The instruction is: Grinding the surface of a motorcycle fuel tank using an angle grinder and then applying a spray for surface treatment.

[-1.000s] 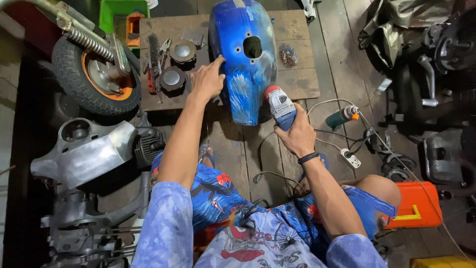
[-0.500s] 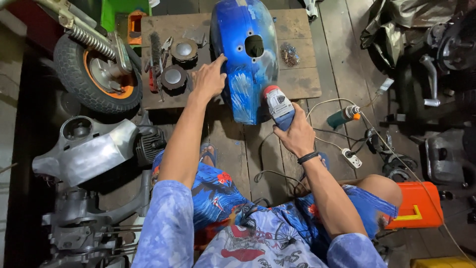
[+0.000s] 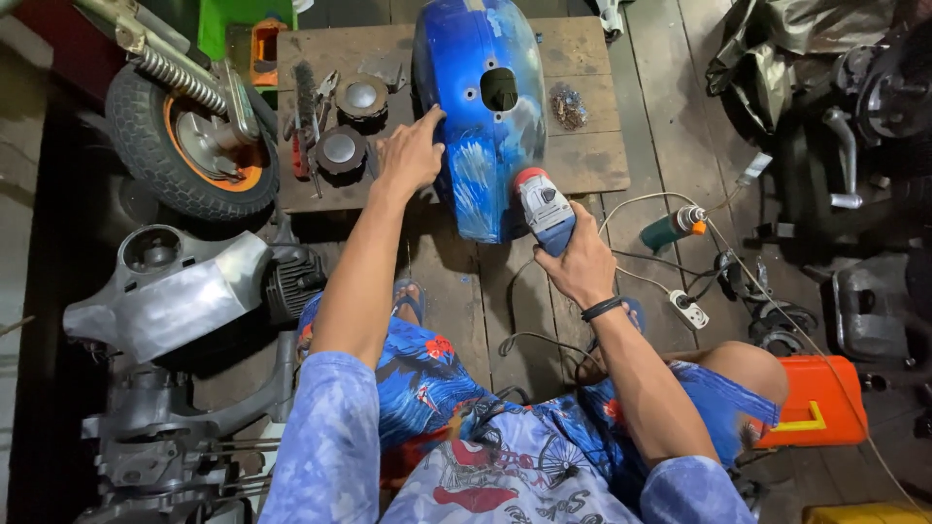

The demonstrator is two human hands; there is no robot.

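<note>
Workshop floor: dark wooden planks [image 3: 456, 311] are carrying a low brown wooden board [image 3: 592, 155] that is serving as a work surface, with scattered parts all round it
Blue part: a glossy blue curved metal scooter body panel [image 3: 476, 107] is lying lengthwise on the board, its near end worn to pale bare patches and hanging just over the board's edge
Left hand: the left hand [image 3: 410, 155] is pressing flat against the panel's left flank, fingers spread, steadying rather than gripping
Right hand: the right hand [image 3: 575, 264] is wrapping fully around the body of a small blue and grey angle grinder [image 3: 544, 206], holding it firmly
Tool against part: the grinder's red-rimmed head is touching the panel's near right edge, just beyond the gripping fingers
Nearby: a black scooter wheel with an orange rim [image 3: 189, 146] is sitting to the left, round wire cup brushes [image 3: 340, 150] are lying on the board, and a white power strip [image 3: 687, 309] is lying to the right
Risk: I judge the panel could be slipping or rocking since only a flat palm is bracing it
Risk two: the steadying fingers are sitting near the grinding head, so a kick could be reaching them; the black cable [image 3: 529, 340] trailing by the knee could be snagging
</note>
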